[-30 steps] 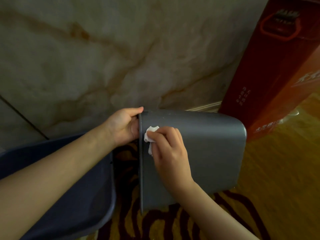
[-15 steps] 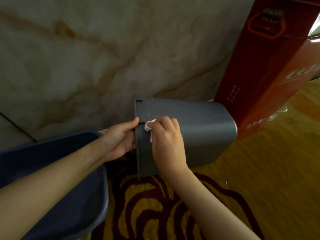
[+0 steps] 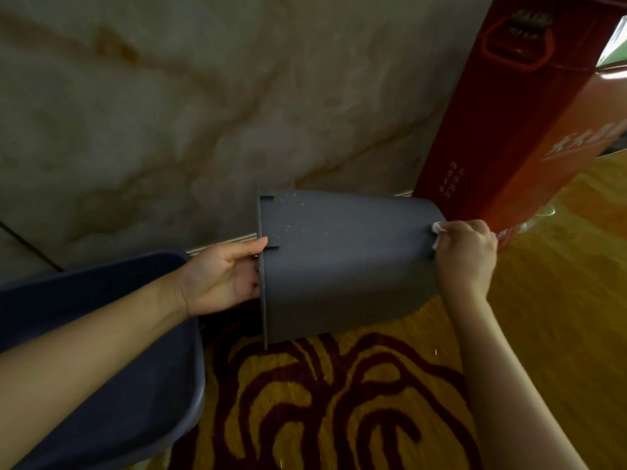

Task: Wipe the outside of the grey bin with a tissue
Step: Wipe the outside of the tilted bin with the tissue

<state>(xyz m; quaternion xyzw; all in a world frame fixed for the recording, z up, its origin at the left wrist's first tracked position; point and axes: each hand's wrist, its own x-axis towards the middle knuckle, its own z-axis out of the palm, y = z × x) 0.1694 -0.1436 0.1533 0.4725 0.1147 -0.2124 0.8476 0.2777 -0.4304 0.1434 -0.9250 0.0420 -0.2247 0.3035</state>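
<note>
A dark blue tub (image 3: 101,351) is sitting at the far left, its inside in shadow and showing nothing in it, as the left hand (image 3: 224,276) is gripping the rim of the grey bin (image 3: 339,266) — thumb over the outer edge, fingers hidden inside the mouth. The bin is being held on its side above a yellow carpet with dark red swirls (image 3: 322,401), its open mouth turned left toward the tub, so its contents cannot be seen from here. Pale specks are dotting the upper wall near the rim. At the bin's base end, the right hand (image 3: 464,256) is closing around a small white tissue (image 3: 436,230) and pressing it against the rounded bottom edge; a second ago that tissue was working up by the rim, just beside the left hand — a full stroke along the wall appears to be finishing. With the specks near the rim remaining, more passes are likely needed. A tall red carton (image 3: 509,113) is standing behind the right hand against the marbled wall (image 3: 169,113).
</note>
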